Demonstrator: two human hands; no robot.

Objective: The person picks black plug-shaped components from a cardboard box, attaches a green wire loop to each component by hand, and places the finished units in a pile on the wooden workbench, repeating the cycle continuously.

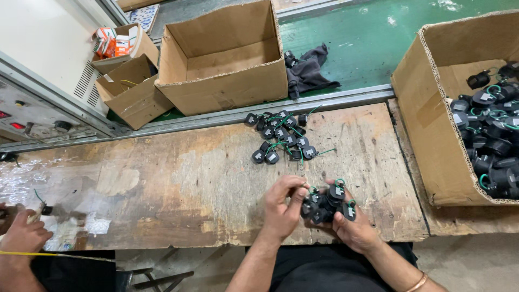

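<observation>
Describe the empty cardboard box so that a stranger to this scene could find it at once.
Start at the worn wooden workbench, then look past its metal rail to the green conveyor belt. There stands the large open brown cardboard box. Unlike the box of small black plastic parts at the right, it holds nothing.

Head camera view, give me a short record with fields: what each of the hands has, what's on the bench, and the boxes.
left hand: fingers on a cluster of small black parts
right hand: cradles the cluster of black parts with green wire loops
bench: worn wooden bench with a loose pile of the same black parts
right box: cardboard box holding many black parts
belt: empty cardboard box and dark cloth on the green belt
other person: a hand at far left
</observation>
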